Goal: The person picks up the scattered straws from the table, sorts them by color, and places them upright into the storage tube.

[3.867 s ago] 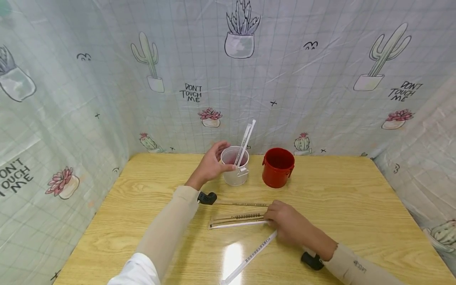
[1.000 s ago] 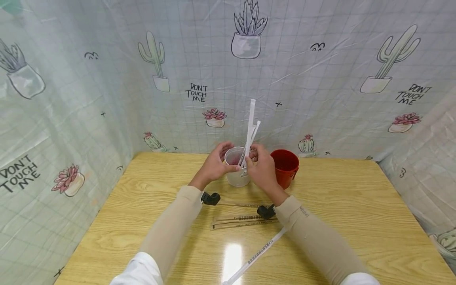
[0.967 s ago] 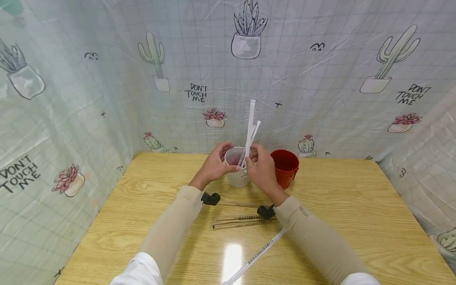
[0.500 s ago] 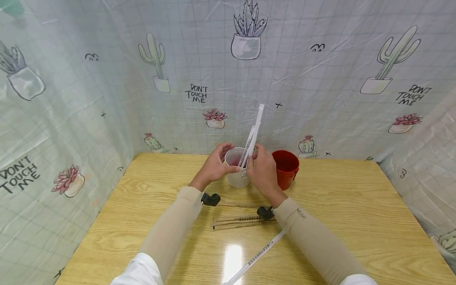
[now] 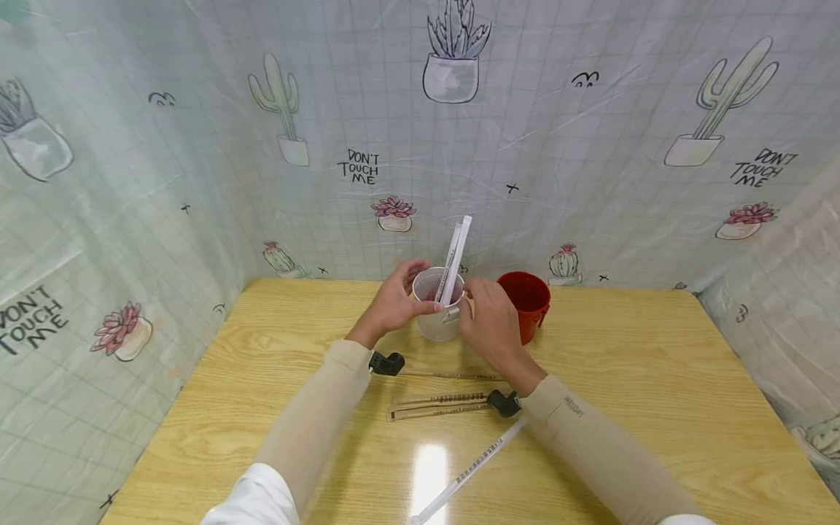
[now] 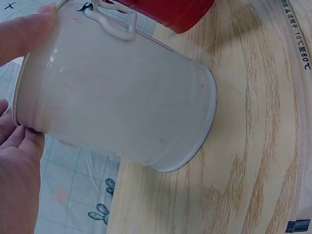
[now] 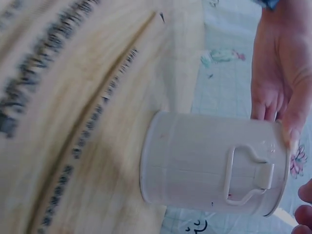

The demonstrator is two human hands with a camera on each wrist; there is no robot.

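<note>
My left hand [image 5: 392,300] grips the rim of a small white bucket [image 5: 436,327], thumb in front and fingers behind. The bucket stands upright on the table in the head view. Several white paper-wrapped straws [image 5: 457,255] lean in it, their tops pointing up and right. Just right of the bucket is my right hand [image 5: 491,321], its fingers loosely bent near the rim and holding nothing I can see. The right wrist view shows its fingertips [image 7: 303,216] apart from the bucket [image 7: 209,161]. The bucket [image 6: 122,87] fills much of the left wrist view, with its side handle towards the top.
A red bucket [image 5: 527,293] stands behind my right hand. Several brown-wrapped straws [image 5: 436,412] lie on the wooden table [image 5: 630,379] nearer to me. A white wrapped straw [image 5: 469,470] lies slantwise in front, partly under my right forearm. A printed curtain [image 5: 525,131] hangs behind the table.
My right hand brought a white straw from the table into the white bucket and let it go. That straw now sits lower among the others. My left hand has stayed on the rim.
</note>
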